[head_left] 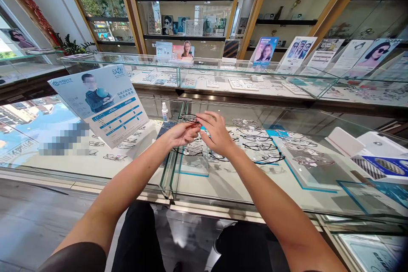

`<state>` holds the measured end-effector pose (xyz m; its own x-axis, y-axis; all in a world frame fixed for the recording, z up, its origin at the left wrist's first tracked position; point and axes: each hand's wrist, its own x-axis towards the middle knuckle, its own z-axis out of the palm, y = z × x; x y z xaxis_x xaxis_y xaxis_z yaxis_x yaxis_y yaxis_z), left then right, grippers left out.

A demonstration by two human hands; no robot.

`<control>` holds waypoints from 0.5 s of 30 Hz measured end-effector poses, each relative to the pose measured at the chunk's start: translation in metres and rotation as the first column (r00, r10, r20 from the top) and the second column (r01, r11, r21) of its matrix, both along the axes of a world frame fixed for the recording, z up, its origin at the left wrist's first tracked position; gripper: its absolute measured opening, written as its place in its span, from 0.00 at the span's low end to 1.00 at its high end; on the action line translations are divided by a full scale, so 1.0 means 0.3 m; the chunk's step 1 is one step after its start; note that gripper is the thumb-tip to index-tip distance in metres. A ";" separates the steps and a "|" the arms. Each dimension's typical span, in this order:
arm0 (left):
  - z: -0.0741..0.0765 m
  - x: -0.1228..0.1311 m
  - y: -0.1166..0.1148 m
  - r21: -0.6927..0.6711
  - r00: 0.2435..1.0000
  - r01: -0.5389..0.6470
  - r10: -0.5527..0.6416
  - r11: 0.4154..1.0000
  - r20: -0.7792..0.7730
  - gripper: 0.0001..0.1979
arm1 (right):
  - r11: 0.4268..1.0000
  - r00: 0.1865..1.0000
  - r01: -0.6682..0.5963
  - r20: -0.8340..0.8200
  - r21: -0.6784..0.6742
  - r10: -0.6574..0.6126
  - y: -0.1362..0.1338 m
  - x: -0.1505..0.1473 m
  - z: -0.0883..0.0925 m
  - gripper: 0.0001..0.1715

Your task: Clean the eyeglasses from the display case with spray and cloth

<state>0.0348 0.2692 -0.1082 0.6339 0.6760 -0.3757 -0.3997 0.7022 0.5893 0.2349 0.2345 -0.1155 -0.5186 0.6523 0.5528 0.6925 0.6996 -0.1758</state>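
My left hand (185, 133) and my right hand (214, 131) meet above the glass display case (223, 185). Between them is a thin dark pair of glasses (189, 117), its frame extending past my left fingers. The fingers of my left hand are curled round it. My right hand comes over from the right, with its fingertips on the side of the glasses and its thumb lower down. Below the hands, rows of glasses (263, 146) lie in the case.
A white spray bottle (165, 112) stands just behind my hands. To the left a large printed sign (103, 104) leans on the counter. An open white box (379, 153) sits at the right. Another glass case (204, 68) runs across the back.
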 end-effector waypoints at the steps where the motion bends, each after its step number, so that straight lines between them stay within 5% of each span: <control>1: -0.002 -0.002 -0.001 -0.003 0.999 -0.004 0.004 1.000 0.035 0.14 | 1.000 1.000 -0.004 0.005 0.013 0.004 -0.003 -0.002 0.001 0.31; 6: -0.010 -0.005 -0.001 0.057 0.998 -0.052 0.049 0.997 0.042 0.11 | 0.996 0.999 -0.033 -0.010 0.087 0.034 -0.004 0.006 -0.004 0.30; 9: -0.024 0.001 0.010 0.222 0.987 -0.134 0.149 0.966 -0.054 0.06 | 0.986 0.996 -0.072 -0.047 0.152 0.080 0.006 0.012 -0.016 0.29; 12: -0.043 0.006 0.028 0.426 0.949 -0.225 0.296 0.876 -0.107 0.13 | 0.982 0.981 -0.061 -0.169 0.180 0.092 0.025 0.021 -0.025 0.24; 15: -0.057 0.008 0.039 0.673 0.888 -0.237 0.437 0.701 -0.141 0.22 | 0.997 0.901 -0.032 -0.431 0.064 0.056 0.051 0.034 -0.032 0.18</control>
<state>0.0372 0.2808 -0.1253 0.2552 0.9625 0.0923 -0.2904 -0.0147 0.9568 0.2451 0.2497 -0.1250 -0.2481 0.5969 0.7630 0.5253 0.7447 -0.4117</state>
